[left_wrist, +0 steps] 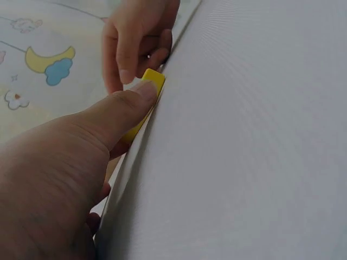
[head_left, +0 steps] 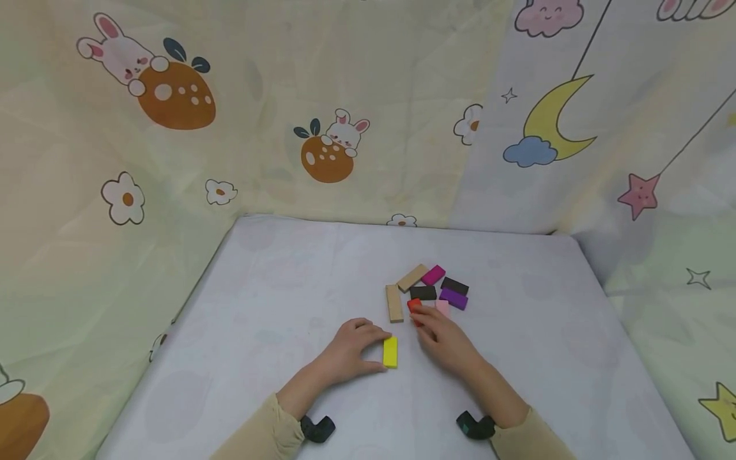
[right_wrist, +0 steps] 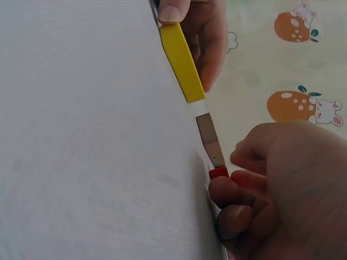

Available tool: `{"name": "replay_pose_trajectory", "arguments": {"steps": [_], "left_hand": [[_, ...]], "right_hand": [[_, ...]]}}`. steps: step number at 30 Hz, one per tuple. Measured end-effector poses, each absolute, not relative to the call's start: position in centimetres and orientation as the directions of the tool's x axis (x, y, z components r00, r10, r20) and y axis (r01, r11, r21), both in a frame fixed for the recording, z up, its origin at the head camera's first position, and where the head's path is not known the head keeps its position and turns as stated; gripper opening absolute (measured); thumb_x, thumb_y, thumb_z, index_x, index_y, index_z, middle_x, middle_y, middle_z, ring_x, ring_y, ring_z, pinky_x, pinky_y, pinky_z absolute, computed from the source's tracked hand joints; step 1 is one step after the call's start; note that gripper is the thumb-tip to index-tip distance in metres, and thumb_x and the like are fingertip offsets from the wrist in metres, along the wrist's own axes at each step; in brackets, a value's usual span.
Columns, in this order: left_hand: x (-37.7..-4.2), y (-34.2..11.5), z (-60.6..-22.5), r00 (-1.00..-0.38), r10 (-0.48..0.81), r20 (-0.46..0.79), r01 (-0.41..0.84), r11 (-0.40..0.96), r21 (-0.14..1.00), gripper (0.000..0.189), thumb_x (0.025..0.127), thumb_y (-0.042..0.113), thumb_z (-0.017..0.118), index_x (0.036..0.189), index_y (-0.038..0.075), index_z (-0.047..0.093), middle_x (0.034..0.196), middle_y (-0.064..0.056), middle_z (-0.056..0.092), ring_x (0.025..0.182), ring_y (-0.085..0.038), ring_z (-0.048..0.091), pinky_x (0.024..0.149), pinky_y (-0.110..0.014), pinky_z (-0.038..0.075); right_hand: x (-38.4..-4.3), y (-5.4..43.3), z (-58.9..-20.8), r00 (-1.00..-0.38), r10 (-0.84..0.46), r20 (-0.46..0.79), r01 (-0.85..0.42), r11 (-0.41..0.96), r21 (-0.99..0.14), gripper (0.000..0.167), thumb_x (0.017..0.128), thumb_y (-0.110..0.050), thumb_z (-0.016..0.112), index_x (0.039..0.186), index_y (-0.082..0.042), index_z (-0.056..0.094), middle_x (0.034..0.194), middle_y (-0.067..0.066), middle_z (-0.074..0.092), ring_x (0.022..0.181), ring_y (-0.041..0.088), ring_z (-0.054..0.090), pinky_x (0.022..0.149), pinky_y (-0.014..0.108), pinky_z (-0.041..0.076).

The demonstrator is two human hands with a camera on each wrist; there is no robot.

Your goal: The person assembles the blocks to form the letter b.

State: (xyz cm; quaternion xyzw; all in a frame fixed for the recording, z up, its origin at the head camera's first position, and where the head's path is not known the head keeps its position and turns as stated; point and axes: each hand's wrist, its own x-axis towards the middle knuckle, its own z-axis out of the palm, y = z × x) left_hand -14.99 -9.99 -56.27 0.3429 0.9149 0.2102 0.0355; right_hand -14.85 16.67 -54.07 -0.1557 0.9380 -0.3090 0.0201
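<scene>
**Yellow block [head_left: 390, 352] pinched by its ends**

Our left hand [head_left: 344, 348] has thumb and finger clamped on the yellow block's two short ends, over the table [head_left: 259, 306], nearer us than the other blocks. Our right hand [head_left: 448, 345] curls its fingers round the red block [head_left: 414, 304], just beside the pink block [head_left: 442, 307]; how firmly, we cannot tell. We judge both pieces light, stiff, hardly fragile, perhaps slightly slippery; we'd favour gripping the long sides at mid-length.
</scene>
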Motion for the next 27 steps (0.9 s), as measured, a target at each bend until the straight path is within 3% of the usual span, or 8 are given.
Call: {"name": "replay_pose_trajectory", "arguments": {"steps": [3,8,12,18,27], "left_hand": [[-15.0,-10.0,-56.4,-0.759,0.646,0.077,0.622,0.687,0.376,0.065,0.083,0.064,0.067,0.14,0.039,0.051,0.137,0.017,0.057,0.131,-0.018,0.046,0.116,-0.045,0.034],[-14.9,-10.0,-56.6,-0.758,0.647,0.086,0.628,0.688,0.363,0.064,0.083,0.064,0.067,0.139,0.038,0.052,0.137,0.016,0.057,0.132,-0.018,0.046,0.116,-0.045,0.034],[-15.0,-9.9,-56.6,-0.754,0.65,0.094,0.634,0.685,0.359,0.063,0.083,0.064,0.067,0.138,0.037,0.053,0.136,0.016,0.057,0.132,-0.018,0.045,0.117,-0.044,0.033],[-15.0,-9.9,-56.6,-0.757,0.648,0.085,0.629,0.687,0.364,0.063,0.084,0.065,0.065,0.139,0.038,0.052,0.137,0.016,0.057,0.133,-0.018,0.044,0.117,-0.045,0.033],[-15.0,-9.9,-56.6,-0.765,0.639,0.076,0.621,0.703,0.346,0.064,0.083,0.065,0.066,0.14,0.039,0.052,0.137,0.015,0.058,0.133,-0.018,0.045,0.117,-0.044,0.033]], "right_hand": [[-14.6,16.4,-54.1,-0.949,-0.31,0.057,-0.292,0.799,-0.525,0.038,0.098,-0.022,0.06,0.136,-0.019,0.062,0.146,-0.003,0.052,0.135,0.024,0.051,0.107,0.047,0.048],[-14.3,16.0,-54.1,-0.944,-0.319,0.08,-0.317,0.819,-0.478,0.036,0.097,-0.02,0.062,0.133,-0.021,0.064,0.139,-0.003,0.055,0.126,0.021,0.057,0.1,0.044,0.053],[-14.4,16.2,-54.3,-0.94,-0.334,0.074,-0.33,0.826,-0.457,0.044,0.095,-0.017,0.064,0.138,-0.026,0.059,0.142,-0.004,0.051,0.125,0.021,0.057,0.096,0.043,0.056],[-15.3,16.6,-54.1,-0.939,-0.345,-0.003,-0.303,0.829,-0.471,0.059,0.093,-0.017,0.065,0.147,-0.033,0.047,0.158,-0.006,0.036,0.139,0.028,0.045,0.1,0.05,0.052],[-16.2,16.8,-54.0,-0.938,-0.345,-0.037,-0.278,0.81,-0.517,0.058,0.09,-0.022,0.072,0.143,-0.028,0.051,0.152,0.0,0.041,0.137,0.028,0.046,0.104,0.05,0.049]]}}
